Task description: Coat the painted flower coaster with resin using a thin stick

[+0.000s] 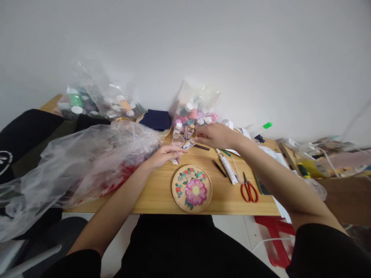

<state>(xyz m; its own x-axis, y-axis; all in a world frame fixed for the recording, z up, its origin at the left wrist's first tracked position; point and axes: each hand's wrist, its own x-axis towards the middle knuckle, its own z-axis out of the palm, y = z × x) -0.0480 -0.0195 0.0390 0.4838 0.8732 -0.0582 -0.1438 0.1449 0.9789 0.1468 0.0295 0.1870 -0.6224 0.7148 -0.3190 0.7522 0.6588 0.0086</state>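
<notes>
One flower-decorated plate [179,200] lies close to the front edge of the bench [156,195]; a dragging forearm could tip it off. To its right, scissors [246,184] rest beside a tube [228,169]; the right arm passes over that side and could catch either. Beyond the plate, the left hand [166,155] and right hand [213,135] both pinch a small packet [189,144] at their fingertips; a slip or tear could scatter whatever it holds, which is too small to identify. Beside the left hand, a large bag [127,143] shows red within and could snag that arm. Just past the hands stand a clear dish [177,141], contents not discernible, and two bottles [189,132]. Furthest back, bags [185,92] hold white-capped bottles, some pink, some green.
</notes>
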